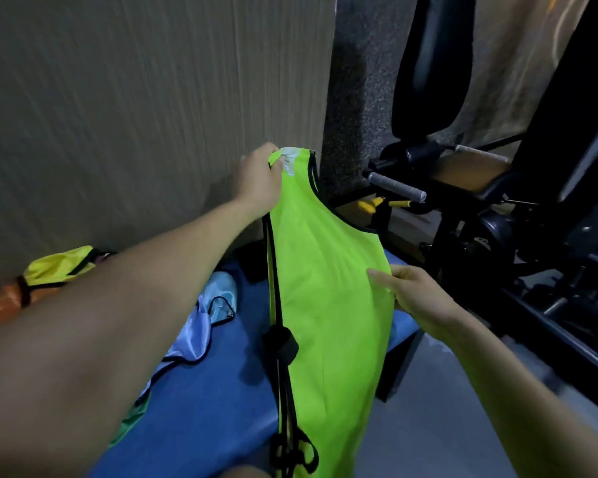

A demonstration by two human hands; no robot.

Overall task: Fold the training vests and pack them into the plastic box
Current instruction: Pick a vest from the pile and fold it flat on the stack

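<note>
Far left, against the wall (135, 98), an orange vest (0, 305) w/ a yellow vest (61, 267) lying partly on top of it, both crumpled, black trim showing. My left arm crosses in front of them. Below the arm a light blue vest (201, 326) lies bunched on the blue tabletop (214, 401), & a bit of a green vest (132, 419) peeks out under my forearm near the tabletop's front edge.

My left hand (258, 177) is up high near the wall, fingers curled, pinching the top of the neon green vest (328, 305) right by its white label (288, 162). The vest hangs down from that grip, long & fairly flat, over the tabletop's right part & off the bottom of view. Black edging runs down its left side, w/ a black elastic loop (281, 343) about halfway & more black straps tangled at the bottom.

My right hand (409, 291) is lower, at the vest's right edge just under the armhole; thumb on the front of the cloth, other fingers curled behind the edge, so it grips the fabric.

Right of the vest: grey floor (428, 426), speckled dark mat (359, 81) standing against the wall, & black gym equipment (497, 201) w/ a padded seat & a grey handle (397, 187). Can't see any plastic box from here
</note>
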